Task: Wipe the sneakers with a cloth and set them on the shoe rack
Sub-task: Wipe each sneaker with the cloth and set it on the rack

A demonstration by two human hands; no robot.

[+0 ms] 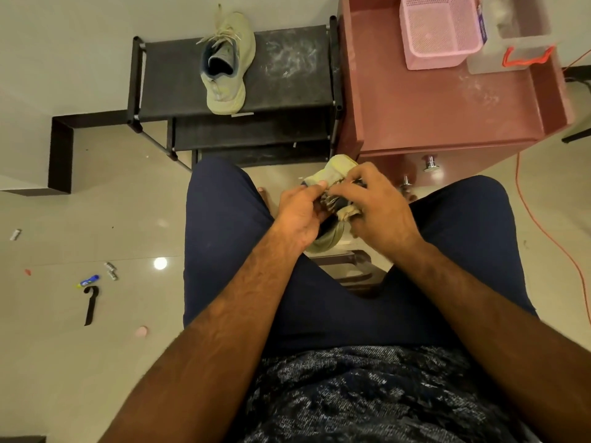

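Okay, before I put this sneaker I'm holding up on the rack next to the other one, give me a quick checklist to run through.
1. Grip on the held sneaker: ok, left hand and right hand both hold it.
2. Wiping finished: cannot tell, the hands hide most of it.
3. Room on the rack's top shelf: ok, the right side beside the first sneaker is free.
4. Shelf surface clean: not ok, pale dusty smears on that free side.
5. Laces tucked: cannot tell, they are hidden among the fingers.
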